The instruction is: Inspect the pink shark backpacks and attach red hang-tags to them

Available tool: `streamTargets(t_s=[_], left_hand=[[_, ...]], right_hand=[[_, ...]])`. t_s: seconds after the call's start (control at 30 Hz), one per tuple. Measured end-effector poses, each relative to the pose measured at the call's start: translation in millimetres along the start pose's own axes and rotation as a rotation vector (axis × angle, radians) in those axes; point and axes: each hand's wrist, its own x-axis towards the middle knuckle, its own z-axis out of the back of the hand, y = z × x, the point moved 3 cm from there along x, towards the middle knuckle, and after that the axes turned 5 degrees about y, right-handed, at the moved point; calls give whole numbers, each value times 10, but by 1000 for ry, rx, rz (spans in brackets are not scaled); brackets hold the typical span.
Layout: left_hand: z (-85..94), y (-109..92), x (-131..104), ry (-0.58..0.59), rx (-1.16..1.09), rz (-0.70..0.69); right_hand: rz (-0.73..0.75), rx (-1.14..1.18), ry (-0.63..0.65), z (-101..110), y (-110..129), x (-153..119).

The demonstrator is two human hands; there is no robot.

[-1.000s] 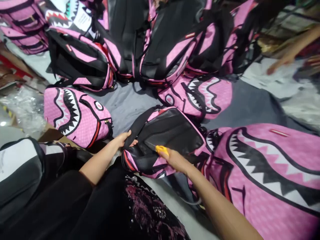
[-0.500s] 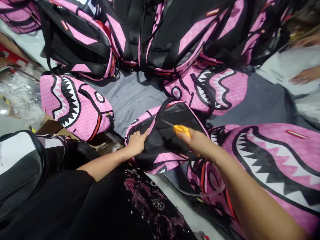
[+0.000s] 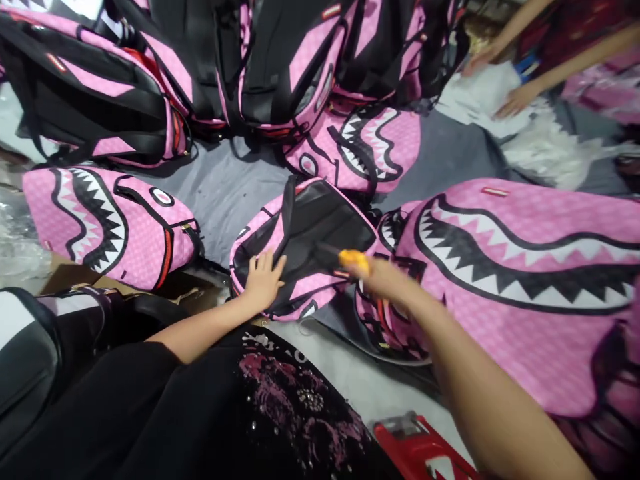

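A pink-and-black backpack (image 3: pixel 330 217) lies in front of me with its black padded back and straps facing up. My left hand (image 3: pixel 263 283) rests on its near left part, fingers spread. My right hand (image 3: pixel 383 277) is closed around a yellow air blow gun (image 3: pixel 354 261), held over the right part of the bag. Its thin nozzle points left across the black panel and is blurred. A pale hose (image 3: pixel 407 362) curves below my right forearm.
Pink shark-mouth backpacks lie left (image 3: pixel 100 220), behind (image 3: pixel 395 140) and right (image 3: pixel 525 267). Several black-backed bags (image 3: pixel 285 60) stand along the far side. Another person's hands (image 3: pixel 520 100) touch white wrapping (image 3: pixel 480 93) at upper right. A red object (image 3: pixel 425 447) sits at the bottom.
The view has shifted right, bringing the other person's arms further in. My left hand has slid nearer the bag's lower edge with fingers spread wider. My right hand still holds the air blow gun.
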Motion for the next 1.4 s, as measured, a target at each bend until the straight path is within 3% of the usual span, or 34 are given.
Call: streamTargets(t_s=[0.07, 0.1, 0.2, 0.37, 0.43, 0.5, 0.53, 0.6, 0.67, 0.7, 0.8, 0.9, 0.97, 1.1, 1.2, 1.3, 1.4], left_hand=[[-62, -263, -130, 26, -165, -150], [-119, -370, -161, 77, -264, -173], [-290, -485, -105, 198, -482, -55], [-324, -127, 211, 224, -805, 77], [-323, 32, 309, 269, -936, 143], [-338, 95, 362, 304, -1012, 203], [-349, 84, 368, 310, -1030, 222], [-370, -7, 335, 279, -1028, 247], [-384, -159, 247, 205, -1003, 245], [-388, -247, 191, 160, -968, 224], [-405, -508, 31, 64, -609, 93], [-449, -658, -44, 32, -211, -6], [-467, -638, -25, 38, -328, 6], [-434, -452, 161, 105, -776, 80], [-372, -375, 297, 162, -881, 124], [-287, -405, 268, 206, -956, 91], [-128, -280, 138, 132, -1000, 25]], right_hand=[[-169, -80, -114, 152, -241, 1], [-189, -109, -93, 177, -308, -21], [-43, -51, 83, 40, -357, -268], [-69, 391, 222, -424, -589, -1032], [-26, 556, 364, -596, -659, -1186], [-11, 613, 401, -671, -690, -1164], [-33, 617, 350, -661, -699, -1096], [-123, 594, 125, -557, -714, -915], [-195, 503, -101, -424, -714, -768], [-183, 446, -145, -383, -702, -718], [-56, 317, -82, -377, -683, -669], [-206, 187, -195, -385, -806, -733], [-250, 138, -182, -455, -840, -789], [-69, 125, 46, -903, -662, -963], [-112, 114, 48, -1405, -444, -1154], [-153, 113, 72, -1903, -166, -1252], [-239, 77, 30, -2182, 57, -1195]])
